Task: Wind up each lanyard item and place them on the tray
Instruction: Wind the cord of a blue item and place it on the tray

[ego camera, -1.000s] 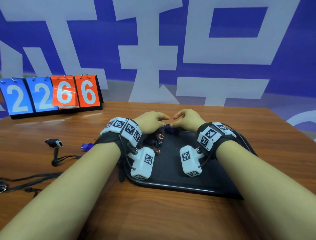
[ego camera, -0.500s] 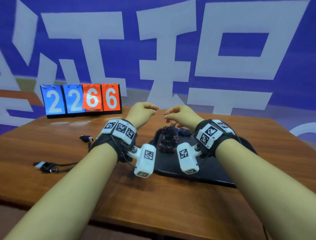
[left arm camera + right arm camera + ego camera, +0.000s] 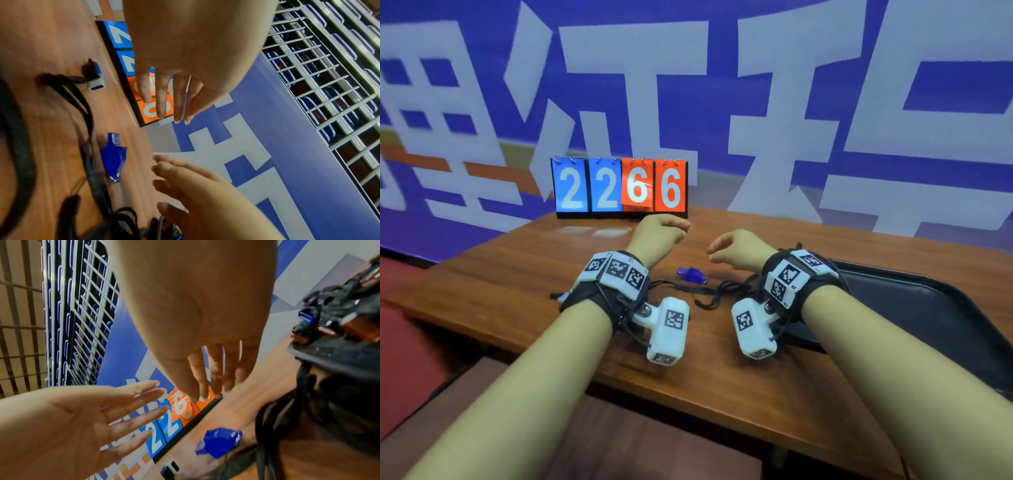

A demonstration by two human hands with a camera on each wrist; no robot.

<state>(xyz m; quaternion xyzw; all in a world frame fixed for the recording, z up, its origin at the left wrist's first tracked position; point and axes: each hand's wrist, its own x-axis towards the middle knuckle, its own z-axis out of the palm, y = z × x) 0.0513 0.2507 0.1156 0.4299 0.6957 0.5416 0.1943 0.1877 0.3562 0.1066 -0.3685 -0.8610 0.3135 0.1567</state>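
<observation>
A blue whistle [image 3: 691, 275] lies on the wooden table with its black lanyard [image 3: 710, 296] loose beside it. My left hand [image 3: 671, 229] and right hand [image 3: 724, 249] hover just beyond it, a small gap between them, fingers relaxed and holding nothing. The left wrist view shows the whistle [image 3: 114, 157] below my left hand's fingers [image 3: 162, 100]. A silver and blue lanyard item [image 3: 95, 79] lies further left. The black tray [image 3: 914, 308] is at my right; in the right wrist view its rim [image 3: 329, 353] carries a pile of wound lanyard items [image 3: 337, 316].
A flip scoreboard [image 3: 619, 188] reading 2266 stands at the table's back edge. More black cords [image 3: 18, 146] trail over the table on the left. The table's front edge runs close under my forearms. A blue and white wall stands behind.
Both hands have left the pile on the tray and moved left, now empty above the blue whistle. The head view has swung left, so the tray sits at the right edge.
</observation>
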